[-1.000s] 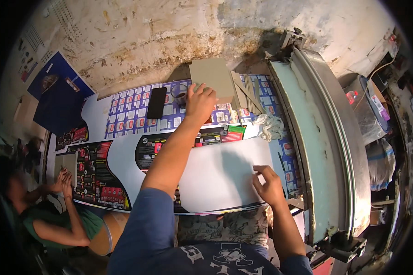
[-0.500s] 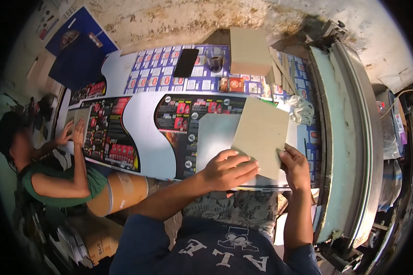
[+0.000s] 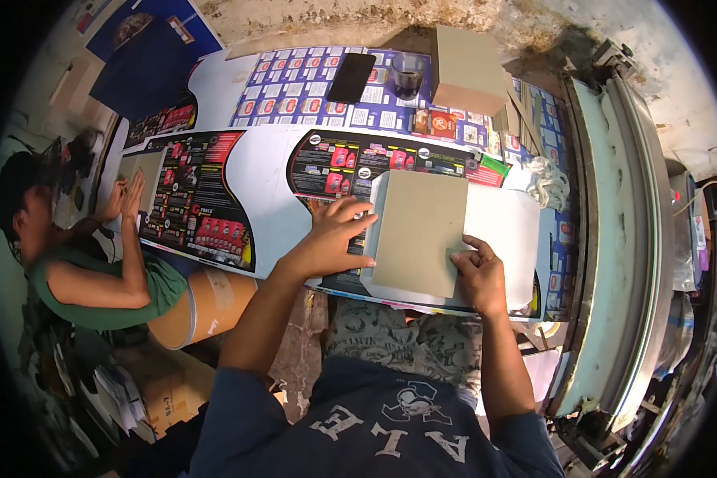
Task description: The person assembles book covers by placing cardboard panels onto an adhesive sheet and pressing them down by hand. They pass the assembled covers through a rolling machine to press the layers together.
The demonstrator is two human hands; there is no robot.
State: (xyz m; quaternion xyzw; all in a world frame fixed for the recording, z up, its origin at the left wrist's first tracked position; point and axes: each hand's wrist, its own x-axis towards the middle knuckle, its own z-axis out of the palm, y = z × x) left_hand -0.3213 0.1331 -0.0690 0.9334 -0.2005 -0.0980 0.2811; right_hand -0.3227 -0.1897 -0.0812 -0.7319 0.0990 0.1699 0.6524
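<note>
1. The brown cardboard sheet (image 3: 419, 233) lies flat at the centre of the frame, on top of a white sheet (image 3: 502, 231) that shows along its right side.
2. The left hand (image 3: 334, 235) rests open at the cardboard's left edge, fingers spread and pressing down, gripping nothing.
3. The right hand (image 3: 476, 271) sits at the cardboard's lower right edge with the fingers curled; whether it pinches the edge or only presses on it I cannot tell.
4. To seat the cardboard well, I would judge it best to hold both hands flat, line the edges up square with the white sheet, and press from the middle outward.
5. Printed posters (image 3: 207, 203) cover the table towards the left of the frame, and sliding the cardboard across them could skew it.
6. In the upper middle stand a phone (image 3: 351, 77), a dark glass (image 3: 407, 76) and a stack of cardboard (image 3: 466, 68).
7. At the left edge another person's hands (image 3: 127, 195) press on a poster.
</note>
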